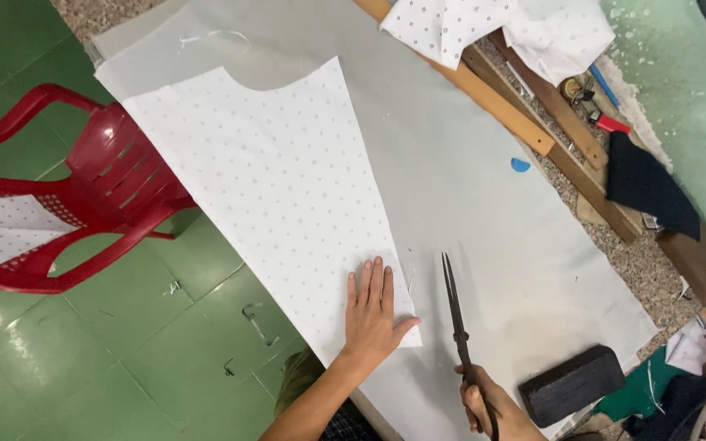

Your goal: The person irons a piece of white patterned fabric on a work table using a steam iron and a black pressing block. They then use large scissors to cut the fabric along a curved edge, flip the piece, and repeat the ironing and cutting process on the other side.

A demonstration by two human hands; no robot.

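- Seen from above, the left hand (372,314) lies flat, fingers spread, on the near corner of a dotted white fabric piece (275,184).
- Just right, the right hand (488,400) grips long dark scissors (458,318), blades closed, pointing away.
- Fabric's long axis runs far-left to near-right across a grey sheet (500,220).

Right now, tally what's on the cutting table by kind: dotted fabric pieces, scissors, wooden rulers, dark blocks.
Dotted fabric pieces: 2, the large cut panel under the left hand and a folded piece at the top edge
Scissors: 1, in the right hand, blades shut
Wooden rulers: 2
Dark block: 1
Total: 6
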